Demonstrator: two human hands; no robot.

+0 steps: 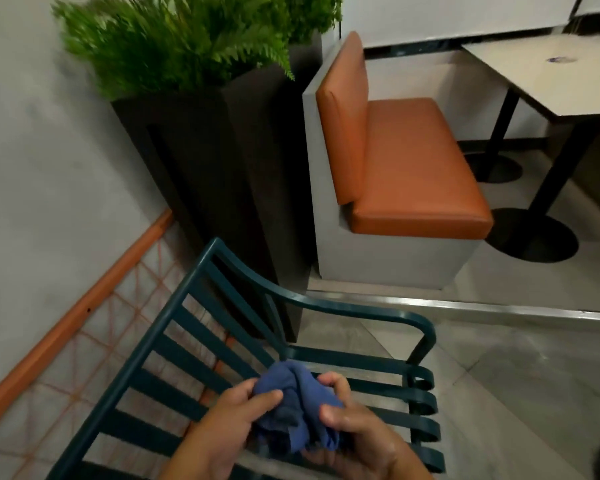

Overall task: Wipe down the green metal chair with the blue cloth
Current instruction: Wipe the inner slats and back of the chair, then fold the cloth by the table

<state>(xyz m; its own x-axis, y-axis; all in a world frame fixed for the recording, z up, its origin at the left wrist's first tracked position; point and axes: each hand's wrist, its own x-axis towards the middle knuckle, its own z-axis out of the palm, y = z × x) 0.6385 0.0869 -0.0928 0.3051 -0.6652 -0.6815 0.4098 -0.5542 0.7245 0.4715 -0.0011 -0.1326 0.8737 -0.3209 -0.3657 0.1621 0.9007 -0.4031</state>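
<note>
The green metal chair (pixel 343 310) fills the lower middle of the head view, with a slatted back on the left, a slatted seat and a curved armrest on the far side. A crumpled blue cloth (pixel 293 407) is bunched above the seat slats. My left hand (pixel 229 427) grips the cloth's left side with thumb and fingers. My right hand (pixel 357 431) holds its right side, fingers curled over the top. I cannot tell whether the cloth touches the chair.
A tall dark planter (pixel 222 174) with a fern (pixel 174 39) stands just behind the chair. An orange cushioned bench (pixel 413 168) sits to its right, then a pale table (pixel 551 71) on black pedestal legs. A grey wall with an orange skirting (pixel 84 306) runs along the left.
</note>
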